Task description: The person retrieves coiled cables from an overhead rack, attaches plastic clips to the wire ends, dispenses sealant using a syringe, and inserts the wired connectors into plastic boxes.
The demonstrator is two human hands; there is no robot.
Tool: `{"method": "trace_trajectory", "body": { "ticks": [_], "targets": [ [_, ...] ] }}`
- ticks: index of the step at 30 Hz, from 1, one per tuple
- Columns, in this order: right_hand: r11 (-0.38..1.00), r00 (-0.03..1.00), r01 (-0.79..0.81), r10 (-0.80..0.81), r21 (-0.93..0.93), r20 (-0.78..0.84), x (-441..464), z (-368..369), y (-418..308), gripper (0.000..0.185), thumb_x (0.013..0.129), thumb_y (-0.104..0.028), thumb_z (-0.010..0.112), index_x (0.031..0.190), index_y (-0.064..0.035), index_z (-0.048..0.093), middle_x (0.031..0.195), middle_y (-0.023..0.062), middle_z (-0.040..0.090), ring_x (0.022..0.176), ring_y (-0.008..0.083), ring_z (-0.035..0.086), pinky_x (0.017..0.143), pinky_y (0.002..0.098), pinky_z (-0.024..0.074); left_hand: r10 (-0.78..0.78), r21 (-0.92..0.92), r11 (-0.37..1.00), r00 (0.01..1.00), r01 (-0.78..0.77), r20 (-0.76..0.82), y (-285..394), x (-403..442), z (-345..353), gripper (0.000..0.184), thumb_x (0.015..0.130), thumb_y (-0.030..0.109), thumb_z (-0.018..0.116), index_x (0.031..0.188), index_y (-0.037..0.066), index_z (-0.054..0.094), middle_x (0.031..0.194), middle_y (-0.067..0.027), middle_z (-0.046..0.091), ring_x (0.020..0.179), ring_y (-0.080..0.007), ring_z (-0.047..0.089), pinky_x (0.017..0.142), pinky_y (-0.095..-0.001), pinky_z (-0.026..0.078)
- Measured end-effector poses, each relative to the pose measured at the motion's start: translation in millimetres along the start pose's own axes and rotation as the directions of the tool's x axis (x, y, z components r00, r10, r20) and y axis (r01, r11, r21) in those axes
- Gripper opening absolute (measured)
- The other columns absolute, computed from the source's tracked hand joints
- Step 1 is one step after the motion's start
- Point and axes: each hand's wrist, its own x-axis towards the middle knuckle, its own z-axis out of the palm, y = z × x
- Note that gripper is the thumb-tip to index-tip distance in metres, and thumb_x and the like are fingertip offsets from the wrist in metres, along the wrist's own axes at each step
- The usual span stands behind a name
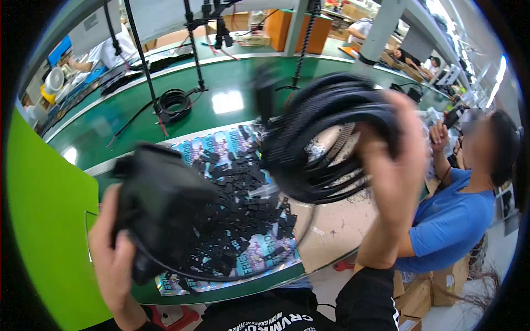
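My left hand (113, 256) grips a black box-shaped device (163, 204) by its left side; motion blur hides its details. My right hand (395, 171) is closed round a thick coil of black cable (290, 154), raised above the work surface. A blurred black plug-like end (265, 91) sticks up beside the coil. From the device, a single loop of black cable (221, 278) sags low and curves up toward the coil. Beneath both hands, many small flat black pieces (237, 215) lie scattered over a printed colourful sheet (259, 256).
A green conveyor belt (243, 83) crosses behind, with another coiled cable (175, 105) on it. Black corrugated cables hang from above. A co-worker in a blue shirt (455, 215) stands close on my right. A bright green panel (44, 231) borders my left; cardboard boxes (417, 295) sit lower right.
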Motion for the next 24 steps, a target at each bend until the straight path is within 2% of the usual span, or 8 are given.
{"method": "trace_trajectory", "body": {
  "ticks": [4,7,9,12,14,17,20,24],
  "targets": [
    [0.959,0.976,0.075,-0.127,-0.274,-0.178,10.2,-72.6,-0.1,0.023,0.095,-0.009,0.059,0.112,0.0052,0.056,0.081,0.0039,0.060,0.070,0.0082,0.056,0.064,0.0214,0.0454,0.229,-0.249,0.966,0.687,-0.071,0.690,31.5,45.4,90.2,0.058,0.076,0.002,0.047,0.134,-0.003,0.046,0.125,-0.0184,0.059,0.119,-0.0224,0.055,0.103,-0.0316,0.038],
    [0.913,0.992,0.010,-0.060,-0.409,-0.108,35.6,-91.2,16.5,0.021,0.094,-0.009,0.058,0.110,0.0031,0.056,0.082,0.0066,0.060,0.074,0.0126,0.057,0.069,0.0260,0.0462,0.448,-0.539,0.838,0.457,0.087,0.768,33.2,77.1,230.8,0.045,0.085,0.006,0.047,0.130,-0.002,0.052,0.105,-0.0107,0.066,0.093,-0.0172,0.061,0.087,-0.0308,0.048],
    [0.790,0.975,0.163,-0.220,-0.591,-0.026,61.7,-94.9,58.1,0.027,0.086,-0.002,0.060,0.112,0.0009,0.055,0.095,0.0155,0.061,0.088,0.0275,0.060,0.081,0.0352,0.0457,0.332,-0.521,0.727,0.435,0.447,0.837,38.9,79.5,324.3,0.029,0.086,0.016,0.053,0.101,-0.006,0.064,0.087,-0.0108,0.067,0.079,-0.0194,0.061,0.072,-0.0328,0.048],
    [0.746,0.975,0.221,-0.153,-0.628,0.161,88.3,-90.2,143.3,0.035,0.078,0.001,0.065,0.112,0.0001,0.056,0.103,0.0212,0.060,0.102,0.0381,0.056,0.090,0.0410,0.0437,0.180,-0.425,0.705,0.436,0.568,0.882,54.5,80.9,411.7,0.027,0.082,0.015,0.056,0.094,-0.006,0.067,0.087,-0.0134,0.068,0.077,-0.0226,0.062,0.070,-0.0343,0.048],
    [0.781,0.939,0.053,0.174,-0.623,0.298,94.2,-79.2,203.9,0.030,0.078,-0.005,0.069,0.107,-0.0006,0.061,0.102,0.0219,0.063,0.097,0.0381,0.059,0.087,0.0418,0.0459,0.077,-0.359,0.724,0.447,0.590,0.891,59.0,79.4,447.0,0.027,0.081,0.015,0.057,0.093,-0.007,0.068,0.088,-0.0166,0.068,0.079,-0.0246,0.064,0.071,-0.0354,0.049],
    [0.753,0.698,-0.051,0.497,-0.656,0.516,74.0,-58.1,295.3,0.032,0.074,-0.013,0.073,0.103,-0.0019,0.066,0.091,0.0174,0.068,0.085,0.0319,0.065,0.081,0.0383,0.0500,0.096,-0.322,0.828,0.450,0.459,0.888,77.0,84.8,449.6,0.031,0.083,0.020,0.056,0.097,-0.004,0.069,0.094,-0.0152,0.069,0.083,-0.0231,0.062,0.075,-0.0370,0.048],
    [0.568,0.408,-0.005,0.753,-0.823,0.517,33.5,-29.4,356.9,0.048,0.075,-0.027,0.075,0.113,-0.0004,0.064,0.110,0.0218,0.065,0.107,0.0361,0.060,0.094,0.0414,0.0469,0.261,-0.257,0.965,0.334,-0.056,0.906,83.5,95.3,461.1,0.038,0.081,0.026,0.059,0.100,-0.005,0.068,0.100,-0.0207,0.067,0.090,-0.0317,0.063,0.079,-0.0398,0.049],
    [0.547,0.395,0.123,0.738,-0.828,0.547,29.2,-22.3,342.0,0.053,0.074,-0.031,0.075,0.113,0.0031,0.063,0.111,0.0243,0.065,0.107,0.0366,0.061,0.093,0.0421,0.0473,0.191,-0.108,0.948,0.266,-0.300,0.945,100.3,99.7,464.2,0.043,0.079,0.032,0.062,0.103,-0.003,0.068,0.110,-0.0242,0.065,0.101,-0.0378,0.063,0.085,-0.0412,0.051]
  ]
}}
